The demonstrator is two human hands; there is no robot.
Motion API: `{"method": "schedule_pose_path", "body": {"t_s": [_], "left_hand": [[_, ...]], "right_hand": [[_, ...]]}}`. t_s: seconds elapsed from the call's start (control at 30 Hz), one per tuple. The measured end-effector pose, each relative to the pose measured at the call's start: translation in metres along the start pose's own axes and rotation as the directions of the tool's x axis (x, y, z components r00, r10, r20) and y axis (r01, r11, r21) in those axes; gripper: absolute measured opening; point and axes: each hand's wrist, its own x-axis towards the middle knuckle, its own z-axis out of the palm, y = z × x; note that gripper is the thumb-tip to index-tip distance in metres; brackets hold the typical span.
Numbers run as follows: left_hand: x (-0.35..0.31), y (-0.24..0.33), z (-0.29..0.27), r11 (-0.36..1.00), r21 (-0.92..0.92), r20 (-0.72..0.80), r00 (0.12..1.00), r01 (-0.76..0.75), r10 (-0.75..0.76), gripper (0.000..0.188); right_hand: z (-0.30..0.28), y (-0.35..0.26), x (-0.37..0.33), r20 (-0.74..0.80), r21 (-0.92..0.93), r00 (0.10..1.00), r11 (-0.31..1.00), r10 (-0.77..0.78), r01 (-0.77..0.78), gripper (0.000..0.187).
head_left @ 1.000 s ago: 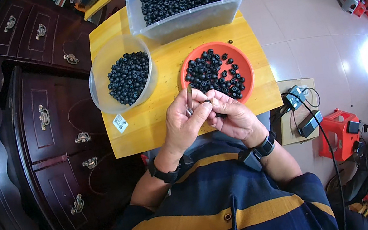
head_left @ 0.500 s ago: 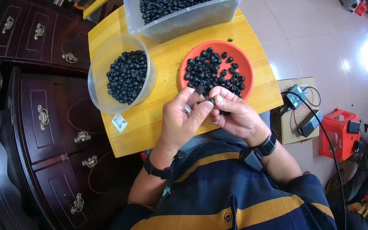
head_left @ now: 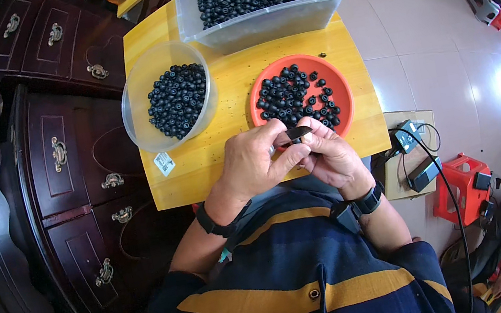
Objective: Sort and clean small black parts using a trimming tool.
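Just in front of the red-orange dish (head_left: 344, 86), my two hands are together. My left hand (head_left: 248, 163) is closed around a short dark blade (head_left: 290, 136), which reaches across toward my right fingertips. In a pinch of thumb and finger, my right hand (head_left: 337, 159) holds a small round black piece, largely hidden by the fingers and the blade. Many similar black pieces (head_left: 283, 95), round with a hole in some, lie in the dish. Further left stands a clear round tub (head_left: 138, 118) partly filled with such pieces.
At the back of the yellow wooden table (head_left: 228, 75) a large clear bin (head_left: 269, 27) holds a mass of black pieces. Dark wooden drawers (head_left: 63, 193) stand on the left. A red stool (head_left: 459, 189) and black cables (head_left: 439, 166) are on the floor at right.
The dark blade now lies across toward the right fingertips, where before it pointed up from my left fingers. My left hand has rolled over slightly. The whole view has shifted a little.
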Motion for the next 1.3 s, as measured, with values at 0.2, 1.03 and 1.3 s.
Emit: {"method": "schedule_pose_path", "body": {"t_s": [0.2, 1.03, 1.3], "left_hand": [[0.001, 0.002, 0.002, 1.000, -0.024, -0.024, 1.000, 0.012, -0.012, 0.027], [-0.022, 0.024, 0.003, 0.988, 0.150, -0.149, 0.989, 0.038, -0.015, 0.036], [-0.029, 0.023, 0.017, 0.962, 0.272, -0.145, 0.989, 0.018, 0.022, 0.033]], "right_hand": [[-0.003, -0.003, 0.003, -0.021, -0.023, 1.000, 1.000, 0.010, -0.011, 0.009], [0.017, -0.014, 0.015, 0.024, 0.060, 0.983, 0.981, 0.181, -0.183, 0.046], [0.013, -0.003, 0.004, 0.068, 0.072, 0.989, 0.988, 0.135, -0.139, 0.041]]}}
